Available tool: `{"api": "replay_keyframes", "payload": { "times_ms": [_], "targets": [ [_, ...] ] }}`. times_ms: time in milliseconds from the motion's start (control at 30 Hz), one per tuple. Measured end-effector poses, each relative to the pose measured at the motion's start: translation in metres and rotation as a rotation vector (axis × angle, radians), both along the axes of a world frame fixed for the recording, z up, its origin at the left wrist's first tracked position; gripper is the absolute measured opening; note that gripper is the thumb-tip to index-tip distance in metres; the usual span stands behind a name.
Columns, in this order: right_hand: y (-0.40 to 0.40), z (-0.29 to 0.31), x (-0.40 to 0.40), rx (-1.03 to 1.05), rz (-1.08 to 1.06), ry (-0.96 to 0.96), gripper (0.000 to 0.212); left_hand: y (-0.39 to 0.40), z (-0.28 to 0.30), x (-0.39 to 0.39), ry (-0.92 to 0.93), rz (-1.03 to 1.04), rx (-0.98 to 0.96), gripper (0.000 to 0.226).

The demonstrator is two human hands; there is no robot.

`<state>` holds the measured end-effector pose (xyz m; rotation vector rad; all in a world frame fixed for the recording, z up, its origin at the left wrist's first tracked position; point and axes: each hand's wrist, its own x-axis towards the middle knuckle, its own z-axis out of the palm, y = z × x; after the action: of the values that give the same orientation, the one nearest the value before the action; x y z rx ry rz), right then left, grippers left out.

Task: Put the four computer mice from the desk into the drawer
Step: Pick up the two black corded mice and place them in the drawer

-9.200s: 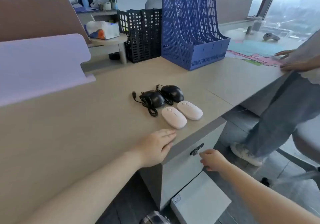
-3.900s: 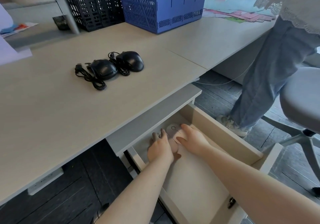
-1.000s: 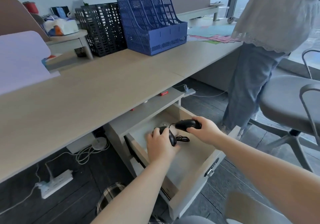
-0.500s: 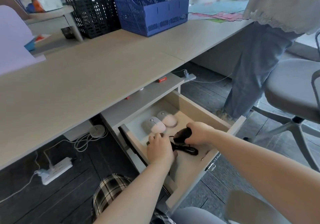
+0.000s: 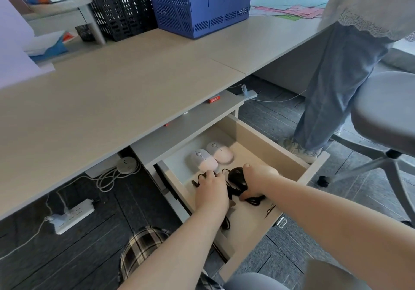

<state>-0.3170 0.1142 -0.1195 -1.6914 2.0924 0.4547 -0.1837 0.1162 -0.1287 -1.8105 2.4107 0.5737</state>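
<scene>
The drawer (image 5: 267, 141) under the desk (image 5: 125, 92) stands pulled out. Two pale wireless mice lie side by side at its back: a white mouse (image 5: 203, 160) and a pinkish mouse (image 5: 221, 152). In front of them my right hand (image 5: 258, 179) grips a black wired mouse (image 5: 237, 177) resting on the drawer floor, its cable looped below. My left hand (image 5: 211, 194) is closed over a second black wired mouse, which it hides almost fully; only bits of cable show beside it.
On the desk stand a blue file rack (image 5: 199, 4) and a black file rack (image 5: 121, 6). A person in jeans (image 5: 336, 83) stands right of the drawer, beside a grey office chair (image 5: 384, 114). A power strip (image 5: 71, 216) and cables lie on the floor.
Both hands have lowered the black mice deeper onto the drawer floor, just in front of the two pale mice. The desk top no longer holds any mouse.
</scene>
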Motion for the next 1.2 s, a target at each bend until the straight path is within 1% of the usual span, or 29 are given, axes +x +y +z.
{"api": "replay_keyframes", "payload": {
  "times_ms": [133, 267, 433, 567, 700, 800, 867, 900, 967, 1067, 1133, 1200],
  "targets": [
    [-0.003, 0.002, -0.003, -0.033, -0.077, 0.037, 0.057, -0.001, -0.003, 0.001, -0.018, -0.030, -0.006, 0.063],
    [-0.005, 0.008, -0.003, -0.009, -0.086, 0.061, 0.049, -0.002, -0.004, 0.002, -0.029, -0.069, -0.028, 0.058],
    [-0.005, 0.007, -0.002, 0.007, -0.099, 0.058, 0.037, -0.002, -0.006, 0.000, -0.022, -0.123, -0.033, 0.060],
    [-0.006, 0.005, -0.005, 0.011, -0.160, 0.019, 0.045, -0.001, -0.006, 0.000, -0.041, -0.159, -0.020, 0.054],
    [-0.010, 0.000, -0.009, 0.017, -0.196, -0.011, 0.046, 0.001, -0.008, 0.000, -0.064, -0.159, -0.034, 0.049],
    [-0.009, 0.001, -0.008, 0.001, -0.156, -0.008, 0.049, 0.002, -0.009, 0.001, -0.071, -0.176, -0.025, 0.051],
    [-0.009, 0.003, -0.005, -0.006, -0.099, -0.046, 0.051, 0.001, -0.008, 0.001, -0.051, -0.171, -0.019, 0.050],
    [-0.009, 0.002, -0.004, -0.008, -0.077, -0.073, 0.055, 0.000, -0.008, 0.001, -0.041, -0.167, -0.019, 0.049],
    [-0.013, -0.004, -0.004, -0.003, -0.052, -0.095, 0.070, -0.001, -0.007, 0.000, -0.029, -0.160, -0.026, 0.048],
    [-0.018, -0.009, -0.006, 0.031, -0.037, -0.108, 0.088, -0.001, -0.007, -0.003, -0.019, -0.168, -0.018, 0.054],
    [-0.018, -0.011, -0.009, -0.004, -0.054, -0.125, 0.088, -0.003, -0.007, -0.005, -0.012, -0.170, -0.016, 0.057],
    [-0.018, -0.014, -0.013, -0.048, -0.067, -0.124, 0.083, -0.004, -0.007, -0.007, -0.012, -0.176, -0.013, 0.057]
  ]
}}
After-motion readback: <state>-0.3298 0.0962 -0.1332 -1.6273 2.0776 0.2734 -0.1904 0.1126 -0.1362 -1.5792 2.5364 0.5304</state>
